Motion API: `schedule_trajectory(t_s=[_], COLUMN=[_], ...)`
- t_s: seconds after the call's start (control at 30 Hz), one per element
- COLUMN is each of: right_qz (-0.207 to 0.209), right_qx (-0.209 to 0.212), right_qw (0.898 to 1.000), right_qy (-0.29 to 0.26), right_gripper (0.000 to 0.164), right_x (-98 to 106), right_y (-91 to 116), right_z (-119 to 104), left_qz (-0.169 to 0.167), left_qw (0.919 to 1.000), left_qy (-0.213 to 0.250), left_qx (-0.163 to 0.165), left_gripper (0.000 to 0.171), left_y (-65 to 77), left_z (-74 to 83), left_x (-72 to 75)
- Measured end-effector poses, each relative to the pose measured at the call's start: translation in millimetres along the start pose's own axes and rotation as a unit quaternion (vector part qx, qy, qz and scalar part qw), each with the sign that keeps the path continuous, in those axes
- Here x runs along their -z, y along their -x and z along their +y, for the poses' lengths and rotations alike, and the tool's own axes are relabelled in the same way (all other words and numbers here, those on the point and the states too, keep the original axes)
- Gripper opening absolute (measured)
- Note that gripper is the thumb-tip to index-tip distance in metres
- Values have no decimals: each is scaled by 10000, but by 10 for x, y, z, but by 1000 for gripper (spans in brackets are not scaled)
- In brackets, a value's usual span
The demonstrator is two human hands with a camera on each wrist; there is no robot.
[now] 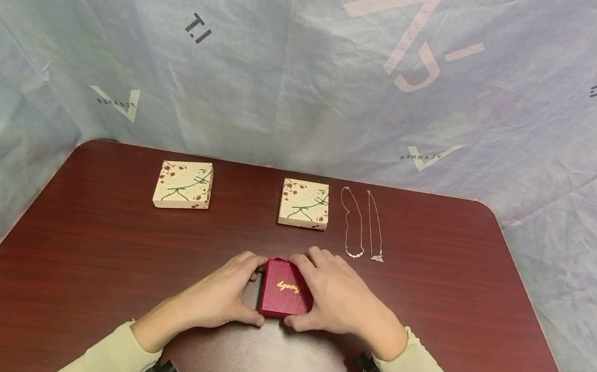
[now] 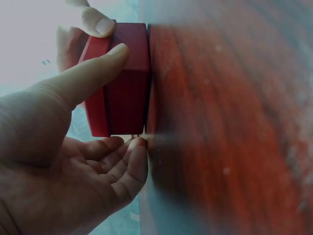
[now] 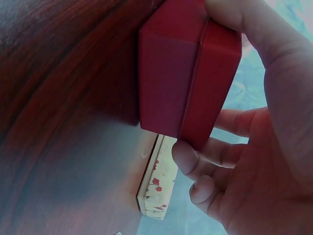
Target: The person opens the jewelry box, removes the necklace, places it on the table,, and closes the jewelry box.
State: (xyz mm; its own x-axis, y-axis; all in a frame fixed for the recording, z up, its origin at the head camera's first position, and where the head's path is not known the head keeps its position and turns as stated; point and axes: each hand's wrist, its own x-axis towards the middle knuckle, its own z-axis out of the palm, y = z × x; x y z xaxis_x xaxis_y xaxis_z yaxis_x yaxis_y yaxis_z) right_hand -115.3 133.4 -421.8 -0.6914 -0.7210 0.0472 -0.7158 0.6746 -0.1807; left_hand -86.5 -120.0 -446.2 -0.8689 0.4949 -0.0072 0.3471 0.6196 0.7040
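Observation:
A small red jewelry box with gold lettering on its lid sits on the table between both hands. My left hand holds its lower part from the left, thumb on the near side and fingers at the far side. From the right, my right hand grips the lid, thumb on the near side and fingertips at the far edge. In the right wrist view a seam runs between the lid and the lower part. The right hand covers the lid's right part in the head view.
Two cream boxes with a floral print, one on the left and one in the middle, lie toward the back of the brown table. Beside the middle box two thin silver necklaces are laid out lengthwise. Grey fabric hangs behind.

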Motion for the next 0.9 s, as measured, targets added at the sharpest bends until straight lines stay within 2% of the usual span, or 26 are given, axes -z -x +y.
schedule_trajectory(t_s=[0.43, 0.9], right_qz=[-185, -168], right_qx=[-68, -66], right_qw=[9997, 9994], right_qy=[-176, -290], right_gripper=[99, 98], right_x=[-32, -54], right_y=[-5, 8], right_z=[-4, -4], left_qz=[-73, -138], left_qw=[9998, 9994], left_qy=[151, 294], left_qx=[-60, -119], left_gripper=[101, 100], left_y=[13, 5], left_z=[-13, -1], left_x=[7, 25])
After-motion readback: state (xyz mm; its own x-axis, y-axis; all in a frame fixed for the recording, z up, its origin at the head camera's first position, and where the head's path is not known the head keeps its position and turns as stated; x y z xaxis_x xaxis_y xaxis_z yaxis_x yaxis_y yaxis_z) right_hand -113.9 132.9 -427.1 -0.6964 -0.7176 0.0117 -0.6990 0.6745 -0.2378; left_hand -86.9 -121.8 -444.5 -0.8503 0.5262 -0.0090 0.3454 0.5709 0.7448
